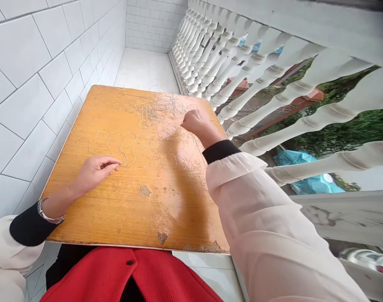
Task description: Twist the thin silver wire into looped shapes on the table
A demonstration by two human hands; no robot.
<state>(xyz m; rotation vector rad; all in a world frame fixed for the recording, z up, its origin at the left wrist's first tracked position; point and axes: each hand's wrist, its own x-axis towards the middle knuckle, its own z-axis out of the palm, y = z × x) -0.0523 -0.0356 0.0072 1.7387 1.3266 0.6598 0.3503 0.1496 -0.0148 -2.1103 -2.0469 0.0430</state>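
Observation:
My left hand (pixel 98 171) is over the left part of the wooden tabletop, thumb and fingertips pinched together. Its tips meet the end of a thin, wavy wire (pixel 134 157), one of several bent pieces laid in a row across the wood. My right hand (pixel 196 121) is closed at the far right of the table, beside a tangled heap of thin wire (pixel 152 113). Whatever its fingers may hold is hidden from me. The wires are very fine, so their exact ends are hard to make out.
The worn wooden table (pixel 116 214) has chipped patches near its front edge. A white tiled wall (pixel 18 42) runs along the left. White balusters (pixel 273 109) line the right, with greenery (pixel 345 130) and a blue cover (pixel 305 167) beyond them.

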